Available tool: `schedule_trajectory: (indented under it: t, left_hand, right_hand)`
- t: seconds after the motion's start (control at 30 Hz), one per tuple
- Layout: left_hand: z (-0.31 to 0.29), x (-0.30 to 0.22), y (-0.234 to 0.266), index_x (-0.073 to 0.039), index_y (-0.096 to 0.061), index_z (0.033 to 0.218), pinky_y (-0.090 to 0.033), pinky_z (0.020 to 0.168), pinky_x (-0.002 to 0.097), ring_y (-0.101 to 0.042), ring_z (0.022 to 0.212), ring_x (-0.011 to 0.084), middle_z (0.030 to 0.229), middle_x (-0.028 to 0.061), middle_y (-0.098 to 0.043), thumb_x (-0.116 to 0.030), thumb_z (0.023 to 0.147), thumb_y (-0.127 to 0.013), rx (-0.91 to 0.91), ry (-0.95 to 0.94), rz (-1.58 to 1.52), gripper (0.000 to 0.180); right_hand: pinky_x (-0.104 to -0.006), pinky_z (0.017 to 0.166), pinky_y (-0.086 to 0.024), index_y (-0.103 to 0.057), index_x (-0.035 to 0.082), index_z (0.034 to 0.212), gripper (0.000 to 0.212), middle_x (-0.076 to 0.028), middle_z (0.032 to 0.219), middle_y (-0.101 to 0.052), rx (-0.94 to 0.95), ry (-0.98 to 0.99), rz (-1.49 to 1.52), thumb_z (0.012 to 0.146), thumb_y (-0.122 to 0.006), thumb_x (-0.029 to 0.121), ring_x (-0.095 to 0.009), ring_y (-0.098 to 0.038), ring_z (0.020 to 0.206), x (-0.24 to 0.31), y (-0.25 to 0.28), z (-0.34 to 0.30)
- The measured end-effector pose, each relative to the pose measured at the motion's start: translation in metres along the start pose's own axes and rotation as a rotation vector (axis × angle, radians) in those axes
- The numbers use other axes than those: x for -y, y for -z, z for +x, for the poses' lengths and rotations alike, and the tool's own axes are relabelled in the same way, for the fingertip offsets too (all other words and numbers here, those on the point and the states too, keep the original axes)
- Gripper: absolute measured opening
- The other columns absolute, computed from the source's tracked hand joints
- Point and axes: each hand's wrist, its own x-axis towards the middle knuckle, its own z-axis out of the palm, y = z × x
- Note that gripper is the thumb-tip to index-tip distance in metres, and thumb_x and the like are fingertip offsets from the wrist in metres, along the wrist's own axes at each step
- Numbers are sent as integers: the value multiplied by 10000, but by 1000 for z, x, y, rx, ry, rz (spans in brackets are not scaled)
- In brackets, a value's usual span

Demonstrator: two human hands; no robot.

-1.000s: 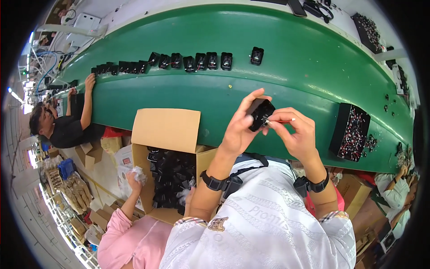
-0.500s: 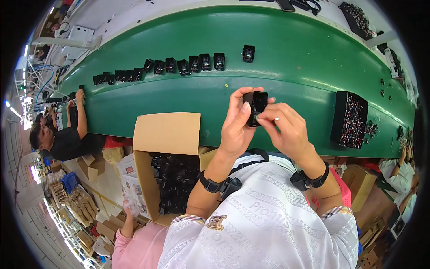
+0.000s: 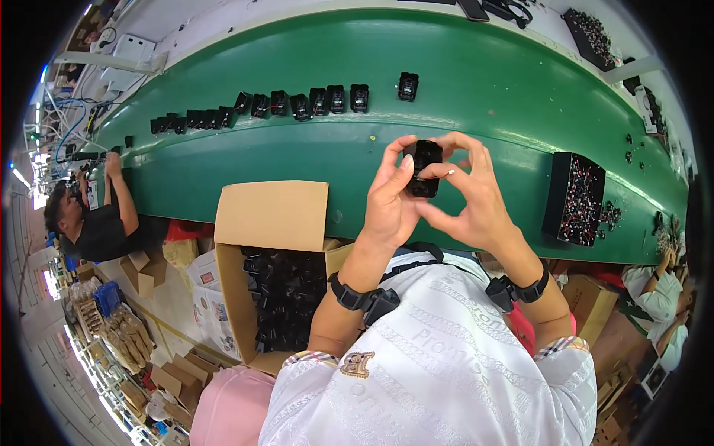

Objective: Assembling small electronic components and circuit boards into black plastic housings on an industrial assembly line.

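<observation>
A small black plastic housing (image 3: 427, 153), hollow side up, is held over the green table by my left hand (image 3: 390, 202), its thumb along the left wall and fingers round the far edge. My right hand (image 3: 480, 204) grips the same housing from the right. Its index finger presses into the hollow, other fingers curl round the far right edge, and the thumb lies by the near end. A thin wire with a white connector (image 3: 451, 173) sticks out beside that index finger. What sits under the fingertip is hidden.
Similar black housings (image 3: 336, 99) stand in a row on the green table (image 3: 476, 67), with one apart (image 3: 407, 86). To the right, a black tray (image 3: 555, 195) holds small wired parts; more lie beside it. An open carton (image 3: 232, 297) of black pieces stands left. A co-worker (image 3: 97, 227) sits far left.
My right hand has shifted from pinching at the housing's near end to spreading around it, with the index finger inside. The housing has turned slightly. The pink-sleeved arm at lower left has withdrawn.
</observation>
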Motion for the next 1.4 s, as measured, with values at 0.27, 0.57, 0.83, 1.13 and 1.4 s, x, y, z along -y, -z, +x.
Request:
schedule_trajectory:
  t: [0.27,0.57,0.83,1.13,1.4]
  left_hand:
    - [-5,11,12,-102,-302,1460,-459,1061,428,-537,1236,267,1391,175,-466,-197,1043,-493,88,53,-56,469]
    - [-3,8,8,-113,-179,1557,-429,1097,418,-498,1299,315,1569,179,-302,-193,1044,-473,163,-83,-33,597]
    - [-5,4,21,-77,-220,1552,-358,1154,500,-389,1407,345,1572,211,-286,-206,1041,-436,167,-80,5,569]
    - [-119,-56,144,1,-555,1186,-551,813,336,-652,863,196,1022,112,-641,-89,988,-543,-874,-575,820,217]
    - [-255,-9,350,6,-555,1137,-516,835,321,-634,946,242,1064,124,-650,-101,906,-643,-1314,-265,1320,269]
  right_hand:
    - [-436,966,-482,-657,73,921,358,-117,1310,-586,18,56,11,636,-868,118,-353,-538,1255,-13,-4,-8]
    - [-445,951,-489,-686,77,927,344,-124,1367,-580,-141,128,-75,636,-856,146,-355,-561,1222,-9,-22,-13]
    - [-441,946,-494,-712,76,952,355,-143,1354,-582,22,114,-1,644,-863,167,-364,-562,1200,-18,-25,-6]
    - [-470,983,-448,-701,97,959,326,-164,1332,-580,-50,24,-388,743,-840,296,-377,-547,1177,-226,-57,47]
    - [-473,962,-440,-663,124,949,346,-75,1341,-569,16,-17,-478,693,-855,254,-327,-509,1235,-295,-112,82]
